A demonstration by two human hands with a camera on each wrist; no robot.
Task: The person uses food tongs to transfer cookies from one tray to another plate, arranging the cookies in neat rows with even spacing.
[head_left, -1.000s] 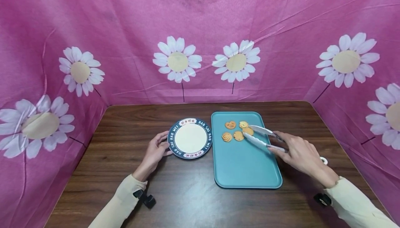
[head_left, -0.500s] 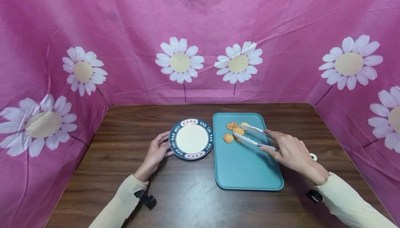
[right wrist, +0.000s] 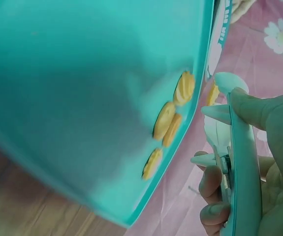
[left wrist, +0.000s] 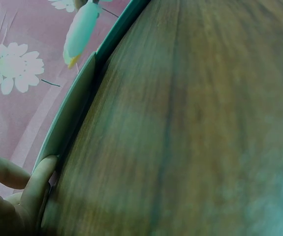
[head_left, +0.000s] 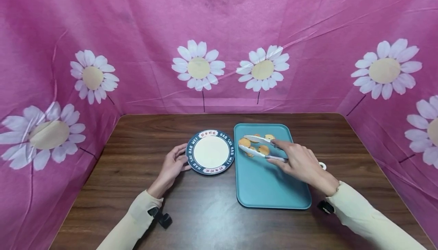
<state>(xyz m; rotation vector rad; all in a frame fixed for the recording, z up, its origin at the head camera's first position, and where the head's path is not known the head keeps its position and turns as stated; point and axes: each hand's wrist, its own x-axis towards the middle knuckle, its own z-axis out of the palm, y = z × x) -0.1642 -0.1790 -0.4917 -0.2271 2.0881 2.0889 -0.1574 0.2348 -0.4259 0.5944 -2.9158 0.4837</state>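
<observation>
My left hand [head_left: 172, 168] pinches the left rim of a round plate [head_left: 211, 153] with a white centre and a dark blue lettered border. In my right hand [head_left: 301, 164] is a pair of metal tongs with white tips [head_left: 254, 153]. A round biscuit [head_left: 244, 142] sits between the tips, raised over the left edge of the blue-green tray [head_left: 273, 189]. Beneath and behind the tongs several other biscuits [head_left: 263, 150] lie on the tray, partly covered in the head view. The right wrist view shows those biscuits [right wrist: 164, 120] near the tray's rim.
Plate and tray stand side by side on a dark wood table [head_left: 205, 219], their edges close together. A pink cloth with daisies [head_left: 198, 67] hangs around the back and sides of the table.
My right hand has moved left with the tongs, lifting the round biscuit from the group toward the plate. The left hand and the plate have stayed in place.
</observation>
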